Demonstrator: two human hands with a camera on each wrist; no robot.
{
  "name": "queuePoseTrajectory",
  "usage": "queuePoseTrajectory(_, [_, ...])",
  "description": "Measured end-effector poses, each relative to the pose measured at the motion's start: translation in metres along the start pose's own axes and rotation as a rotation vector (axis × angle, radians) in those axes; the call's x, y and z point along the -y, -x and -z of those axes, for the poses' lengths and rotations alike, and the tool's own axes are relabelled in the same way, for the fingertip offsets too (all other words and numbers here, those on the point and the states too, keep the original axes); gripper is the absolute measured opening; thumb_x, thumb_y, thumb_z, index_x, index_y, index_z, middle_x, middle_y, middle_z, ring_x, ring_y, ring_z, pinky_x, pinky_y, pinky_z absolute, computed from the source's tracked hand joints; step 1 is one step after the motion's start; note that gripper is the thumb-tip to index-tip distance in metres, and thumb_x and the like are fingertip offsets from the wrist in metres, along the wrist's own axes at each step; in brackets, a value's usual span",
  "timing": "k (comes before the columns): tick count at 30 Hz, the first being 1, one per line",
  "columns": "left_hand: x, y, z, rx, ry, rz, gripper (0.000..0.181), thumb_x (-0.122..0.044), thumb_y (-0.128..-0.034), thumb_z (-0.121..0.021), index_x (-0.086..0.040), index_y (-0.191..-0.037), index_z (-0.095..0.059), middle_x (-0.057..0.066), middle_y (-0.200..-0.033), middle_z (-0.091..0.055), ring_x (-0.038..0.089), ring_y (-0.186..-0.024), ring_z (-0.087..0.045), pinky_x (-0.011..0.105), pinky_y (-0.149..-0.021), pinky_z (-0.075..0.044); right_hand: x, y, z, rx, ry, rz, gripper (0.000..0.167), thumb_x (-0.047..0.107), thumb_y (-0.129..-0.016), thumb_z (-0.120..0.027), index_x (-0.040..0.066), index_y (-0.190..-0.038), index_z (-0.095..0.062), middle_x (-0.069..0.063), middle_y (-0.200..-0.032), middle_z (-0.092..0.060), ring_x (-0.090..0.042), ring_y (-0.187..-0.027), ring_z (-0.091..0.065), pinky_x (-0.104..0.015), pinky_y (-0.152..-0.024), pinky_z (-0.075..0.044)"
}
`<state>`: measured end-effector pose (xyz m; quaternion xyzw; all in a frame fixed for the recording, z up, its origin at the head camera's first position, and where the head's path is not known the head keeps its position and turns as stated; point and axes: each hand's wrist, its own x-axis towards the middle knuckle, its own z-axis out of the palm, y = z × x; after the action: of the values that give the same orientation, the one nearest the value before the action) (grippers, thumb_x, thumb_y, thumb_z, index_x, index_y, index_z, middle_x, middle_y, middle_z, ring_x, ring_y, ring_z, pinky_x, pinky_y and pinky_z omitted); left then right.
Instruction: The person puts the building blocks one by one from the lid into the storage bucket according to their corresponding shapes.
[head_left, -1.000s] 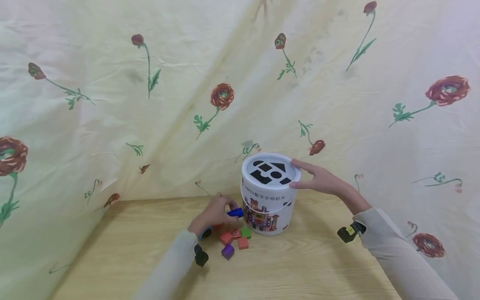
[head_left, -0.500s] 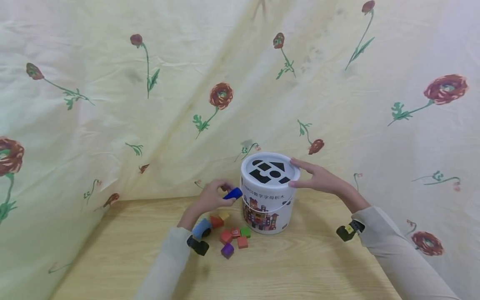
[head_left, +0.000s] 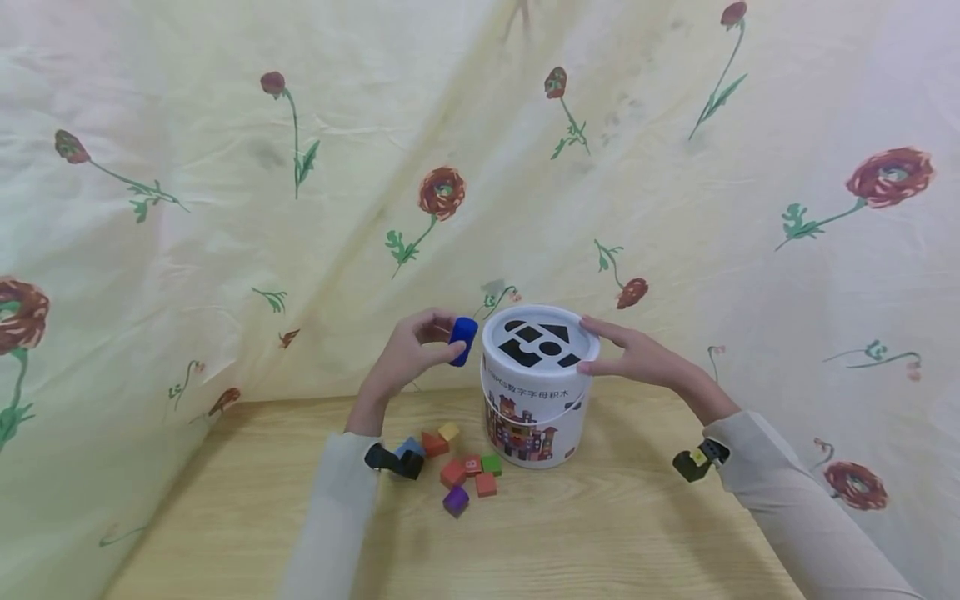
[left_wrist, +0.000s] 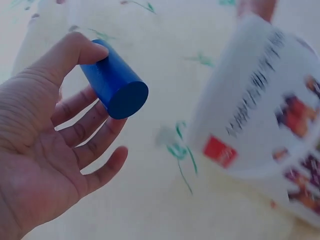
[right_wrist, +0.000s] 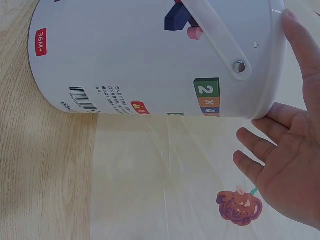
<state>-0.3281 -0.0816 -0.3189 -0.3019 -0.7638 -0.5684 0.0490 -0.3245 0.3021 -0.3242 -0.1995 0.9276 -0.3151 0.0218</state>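
Note:
In the head view a blue cylinder block is raised beside the white bucket's rim, tilted, pinched by my left hand. The left wrist view shows the thumb on one side of this cylinder and fingers behind it; the lower fingers are spread. The white bucket stands upright, its lid pierced with shaped holes. My right hand rests on the rim's right side with thumb and forefinger apart. In the right wrist view that hand touches the bucket's edge with fairly straight fingers.
Left of the bucket's base lie several loose blocks: a purple one, a green one, a yellow one, a blue one, and several red ones. A flowered cloth hangs behind the wooden table.
My left hand has lifted the blue cylinder from beside the bucket's base to rim height and turned it more upright. The yellow block has come into sight. The right hand stays on the rim.

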Motion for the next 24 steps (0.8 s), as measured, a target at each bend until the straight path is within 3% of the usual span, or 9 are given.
queuePoseTrajectory(10, [-0.030,-0.021,-0.015,-0.056,0.048,-0.037,0.036,-0.016,-0.0929,-0.074,-0.006,-0.126,-0.065,0.015,-0.118,-0.069,0.026,-0.104,-0.067,0.034,-0.089,-0.058,0.001,0.000,0.000,0.006,-0.009,-0.011,0.094,0.049,-0.090,-0.074,0.012,-0.162,-0.026,-0.017,-0.168,-0.025,-0.047,-0.154,-0.017,-0.071,-0.118,-0.020])
queuePoseTrajectory(17, [-0.034,-0.035,-0.039,-0.070,0.065,-0.064,0.037,-0.016,-0.0925,-0.075,-0.006,-0.126,-0.064,0.014,-0.117,-0.069,0.024,-0.105,-0.067,0.034,-0.094,-0.057,0.001,0.001,0.001,0.010,-0.017,0.001,0.094,0.048,-0.090,-0.074,0.012,-0.162,-0.025,-0.018,-0.167,-0.026,-0.047,-0.154,-0.019,-0.070,-0.117,-0.022])
queuePoseTrajectory(24, [-0.028,-0.046,-0.072,-0.119,0.052,-0.064,0.035,-0.014,-0.0890,-0.078,-0.005,-0.120,-0.064,0.014,-0.111,-0.070,0.023,-0.101,-0.069,0.030,-0.088,-0.059,0.000,0.001,0.000,0.016,-0.015,-0.002,0.093,0.048,-0.091,-0.073,0.013,-0.162,-0.025,-0.019,-0.167,-0.025,-0.048,-0.154,-0.019,-0.071,-0.116,-0.023])
